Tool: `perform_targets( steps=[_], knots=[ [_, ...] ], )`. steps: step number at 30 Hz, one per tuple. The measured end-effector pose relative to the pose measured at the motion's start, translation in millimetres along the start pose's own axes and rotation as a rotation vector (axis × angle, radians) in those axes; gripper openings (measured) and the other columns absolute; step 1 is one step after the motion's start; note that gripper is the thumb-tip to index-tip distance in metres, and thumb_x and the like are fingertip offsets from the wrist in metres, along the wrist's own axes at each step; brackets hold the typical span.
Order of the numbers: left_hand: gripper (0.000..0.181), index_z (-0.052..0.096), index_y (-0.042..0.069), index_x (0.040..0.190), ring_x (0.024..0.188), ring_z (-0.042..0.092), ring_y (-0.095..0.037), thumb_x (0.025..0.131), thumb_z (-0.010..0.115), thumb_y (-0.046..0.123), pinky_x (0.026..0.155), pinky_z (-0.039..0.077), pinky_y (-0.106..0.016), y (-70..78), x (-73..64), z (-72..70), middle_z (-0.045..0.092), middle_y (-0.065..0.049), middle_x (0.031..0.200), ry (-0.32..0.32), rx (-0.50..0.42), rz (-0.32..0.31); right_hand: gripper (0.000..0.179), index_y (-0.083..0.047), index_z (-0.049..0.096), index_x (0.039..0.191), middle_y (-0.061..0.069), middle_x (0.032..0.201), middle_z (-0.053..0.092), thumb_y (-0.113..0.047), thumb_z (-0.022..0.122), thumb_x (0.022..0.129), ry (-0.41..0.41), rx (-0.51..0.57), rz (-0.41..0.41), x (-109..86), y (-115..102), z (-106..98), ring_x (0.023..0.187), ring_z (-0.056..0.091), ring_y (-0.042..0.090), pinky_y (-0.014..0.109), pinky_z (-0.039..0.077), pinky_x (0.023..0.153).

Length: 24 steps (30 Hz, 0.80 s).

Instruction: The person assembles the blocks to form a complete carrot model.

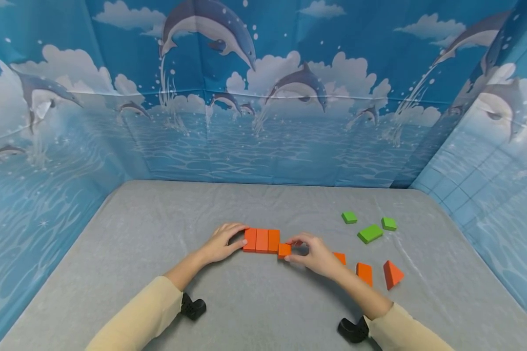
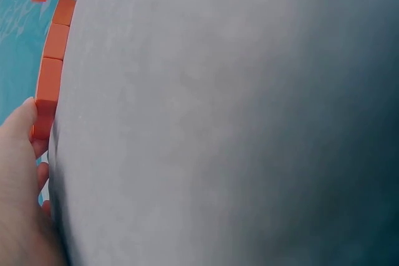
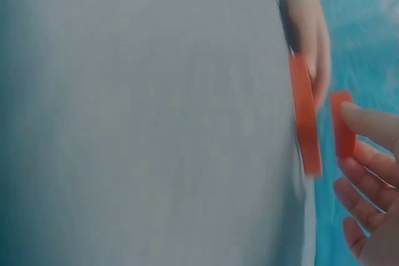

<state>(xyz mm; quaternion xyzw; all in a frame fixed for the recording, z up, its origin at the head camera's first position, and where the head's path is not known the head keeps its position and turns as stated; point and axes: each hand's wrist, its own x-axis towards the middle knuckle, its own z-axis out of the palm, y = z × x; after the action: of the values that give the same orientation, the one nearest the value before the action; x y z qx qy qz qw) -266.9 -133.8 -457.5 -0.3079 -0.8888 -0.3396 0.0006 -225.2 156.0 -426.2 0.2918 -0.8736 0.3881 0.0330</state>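
Three flat orange blocks (image 1: pixel 262 241) stand side by side in a row on the grey cloth. At the row's left end, my left hand (image 1: pixel 221 243) grips the end block (image 2: pixel 46 118) between thumb and fingers. My right hand (image 1: pixel 317 254) pinches a smaller orange block (image 1: pixel 284 251) between thumb and fingertips, near the row's right end. In the right wrist view this pinched block (image 3: pixel 343 124) appears raised and apart from the row (image 3: pixel 305 116), its other fingers loosely bent below.
Beyond my right forearm lie an orange block (image 1: pixel 364 274), another partly hidden orange block (image 1: pixel 340 258) and a red-orange triangular block (image 1: pixel 393 275). Farther back are green blocks (image 1: pixel 371 234). A dolphin-print curtain (image 1: pixel 268 141) surrounds the grey table (image 1: pixel 180 204).
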Motion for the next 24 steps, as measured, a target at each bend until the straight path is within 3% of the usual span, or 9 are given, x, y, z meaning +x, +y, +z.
perform_targets(
  steps=[7,14,24],
  knots=[
    [0.045,0.048,0.01,0.133,0.126,0.036,-0.029,0.093,0.053,0.031,0.102,0.024,-0.054,0.8,0.3,-0.1,0.047,-0.009,0.134,-0.002,0.006,-0.019,0.032,-0.006,0.065,0.104,0.002,0.098,0.063,-0.023,0.073,0.078,-0.045,0.009,-0.033,19.9,-21.4,28.9,0.086,0.057,0.02,0.034,0.048,0.077],
    [0.045,0.048,0.01,0.133,0.126,0.036,-0.029,0.093,0.053,0.03,0.102,0.023,-0.054,0.6,0.8,-0.1,0.047,-0.009,0.134,-0.006,-0.01,-0.014,0.031,-0.007,0.066,0.1,0.002,0.095,0.064,-0.025,0.075,0.076,-0.037,-0.061,-0.082,28.5,-23.5,44.2,0.086,0.057,0.015,0.03,0.048,0.076],
    [0.044,0.047,0.012,0.134,0.127,0.035,-0.028,0.094,0.051,0.032,0.103,0.022,-0.053,-3.8,1.7,1.3,0.046,-0.007,0.135,-0.019,-0.004,-0.019,0.03,-0.01,0.067,0.097,0.002,0.096,0.063,-0.025,0.077,0.073,-0.007,-0.192,-0.108,28.6,-25.1,52.3,0.092,0.054,0.018,0.047,0.038,0.09]
  ],
)
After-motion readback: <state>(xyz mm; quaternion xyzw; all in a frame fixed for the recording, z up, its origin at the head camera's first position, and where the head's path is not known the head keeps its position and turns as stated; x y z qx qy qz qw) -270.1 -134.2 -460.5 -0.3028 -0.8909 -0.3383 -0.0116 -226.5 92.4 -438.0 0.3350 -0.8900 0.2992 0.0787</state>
